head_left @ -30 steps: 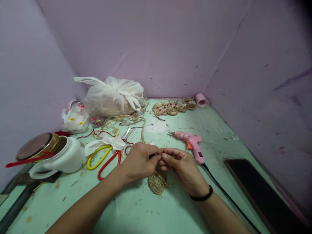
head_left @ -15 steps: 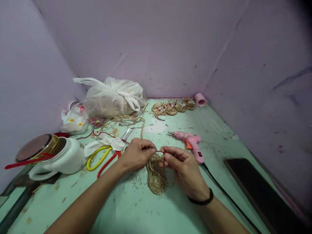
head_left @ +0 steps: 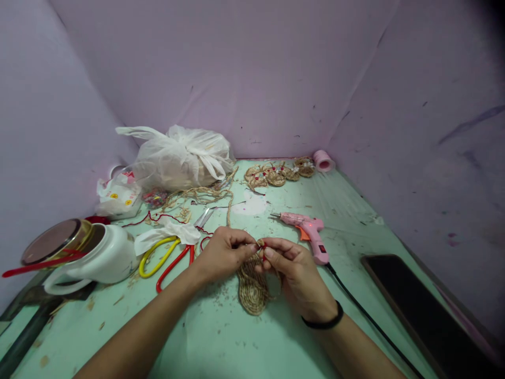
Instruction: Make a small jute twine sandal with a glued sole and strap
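My left hand (head_left: 224,255) and my right hand (head_left: 298,276) meet at the fingertips, both closed in a pinch. A bit of red yarn (head_left: 265,247) shows at the fingertips, against the tan end of some twine. Below them lies a sole-shaped piece of coiled jute twine (head_left: 252,297) on the table, its upper part partly covered by my hands. A loose strand of twine loops beside it under my right hand. Left of my left hand lie scissors (head_left: 161,279) with one red and one yellow handle, a white tissue (head_left: 169,232) over them.
A pink glue gun (head_left: 311,231) with a lit light lies right of my hands, near a dark phone (head_left: 418,310). Finished twine pieces with beads (head_left: 276,176) and a pink spool (head_left: 323,161) sit at the back. A white teapot (head_left: 114,252), hammer (head_left: 43,305) and tied plastic bag (head_left: 185,158) stand left.
My left fingertips have moved slightly right, up against my right fingertips. The short red strand that stretched between the hands is now mostly hidden. The view has shifted a little.
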### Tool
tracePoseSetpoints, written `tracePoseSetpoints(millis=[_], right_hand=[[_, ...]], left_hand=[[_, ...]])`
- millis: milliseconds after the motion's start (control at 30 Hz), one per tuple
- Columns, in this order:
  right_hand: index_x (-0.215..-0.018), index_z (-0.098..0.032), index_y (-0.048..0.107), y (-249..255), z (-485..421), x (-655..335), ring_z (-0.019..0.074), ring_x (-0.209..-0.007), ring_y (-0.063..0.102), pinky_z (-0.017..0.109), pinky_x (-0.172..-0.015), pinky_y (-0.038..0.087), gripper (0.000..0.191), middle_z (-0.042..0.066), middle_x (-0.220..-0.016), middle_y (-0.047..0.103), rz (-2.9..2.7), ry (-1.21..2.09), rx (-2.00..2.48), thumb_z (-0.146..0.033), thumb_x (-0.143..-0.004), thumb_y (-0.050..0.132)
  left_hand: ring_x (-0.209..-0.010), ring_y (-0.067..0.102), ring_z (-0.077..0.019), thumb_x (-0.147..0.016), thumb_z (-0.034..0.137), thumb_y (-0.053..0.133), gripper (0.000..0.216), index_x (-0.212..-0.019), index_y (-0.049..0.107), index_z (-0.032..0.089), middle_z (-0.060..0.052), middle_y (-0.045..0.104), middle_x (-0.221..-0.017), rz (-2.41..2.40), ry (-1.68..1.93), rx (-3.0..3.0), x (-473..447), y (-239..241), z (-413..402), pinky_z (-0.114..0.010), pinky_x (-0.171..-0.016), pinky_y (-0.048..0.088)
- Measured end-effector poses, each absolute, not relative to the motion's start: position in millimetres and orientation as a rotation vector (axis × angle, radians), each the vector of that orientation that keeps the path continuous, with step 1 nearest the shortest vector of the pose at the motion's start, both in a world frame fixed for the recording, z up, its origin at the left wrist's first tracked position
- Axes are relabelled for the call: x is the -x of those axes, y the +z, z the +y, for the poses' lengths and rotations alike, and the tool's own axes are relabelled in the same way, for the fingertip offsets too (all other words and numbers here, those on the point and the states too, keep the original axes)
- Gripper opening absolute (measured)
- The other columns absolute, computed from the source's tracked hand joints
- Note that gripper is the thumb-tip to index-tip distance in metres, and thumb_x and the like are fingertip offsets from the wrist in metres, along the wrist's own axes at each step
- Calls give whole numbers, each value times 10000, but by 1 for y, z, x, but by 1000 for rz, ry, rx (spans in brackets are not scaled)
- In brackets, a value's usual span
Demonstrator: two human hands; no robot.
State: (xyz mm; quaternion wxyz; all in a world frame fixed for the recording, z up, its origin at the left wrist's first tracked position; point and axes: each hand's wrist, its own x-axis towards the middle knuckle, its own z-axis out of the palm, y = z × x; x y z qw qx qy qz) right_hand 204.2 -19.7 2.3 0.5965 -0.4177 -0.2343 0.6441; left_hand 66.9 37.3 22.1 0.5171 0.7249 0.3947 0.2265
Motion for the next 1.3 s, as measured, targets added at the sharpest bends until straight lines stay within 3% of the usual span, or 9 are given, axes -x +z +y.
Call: tracePoseSetpoints(millis=[233,433,567,667,767,933,1167,1300], right_hand=[[-692,-146,650,2,-19,-206,96,-427,567,212,-446,459,227,-9,-567,643,-579,1321,1098,-235,-522,771],[-701,-158,592,4,-22,-196,107,-434,562,227,-455,461,273,-17,-516,615,-660,1316,1182,-293,-525,752],[-819,-175,541,4,-21,-201,134,-495,579,268,-507,479,282,-16,-538,606,-858,1375,1205,-333,-629,677],[-868,-182,557,2,-20,-212,165,-672,594,304,-603,485,189,41,-750,628,-1236,1022,1290,-275,-711,606],[-882,-192,589,0,-21,-218,198,-827,554,325,-680,459,192,65,-898,583,-1672,538,1297,-180,-691,606],[-808,-170,579,-7,-26,-211,179,-713,539,283,-586,416,103,58,-782,583,-1853,173,1376,-132,-717,550],[-734,-180,568,-6,-25,-209,132,-602,517,251,-544,412,85,26,-708,567,-1647,357,1293,-103,-724,532],[-709,-180,583,-16,-18,-214,134,-653,540,239,-546,436,128,42,-773,567,-1667,508,1113,-64,-706,529]], left_hand=[[-574,519,-115,-759,238,498,222,-710,683,126,-22,630,-605,1079,574,-2025,-71,28,26,-210,-544,370],[-475,498,-101,-716,282,539,216,-627,636,111,-12,596,-521,1124,638,-1547,-78,25,23,-205,-473,373],[-406,420,-70,-637,228,571,139,-562,601,115,24,521,-448,1197,676,-1385,-78,22,27,-190,-421,332],[-429,403,-69,-614,237,578,148,-534,591,114,25,508,-453,1238,702,-1391,-77,20,32,-191,-429,312],[-441,380,-67,-596,232,572,152,-509,587,108,31,480,-440,1286,705,-1403,-78,18,35,-194,-435,291],[-439,350,-64,-579,183,530,143,-453,545,115,38,432,-422,1319,690,-1383,-84,19,30,-194,-424,269],[-435,324,-61,-575,182,493,134,-457,511,122,44,387,-428,1328,629,-1416,-87,16,29,-189,-416,252],[-433,319,-65,-562,161,470,113,-465,515,124,44,388,-426,1319,470,-1513,-83,6,37,-193,-412,242]])
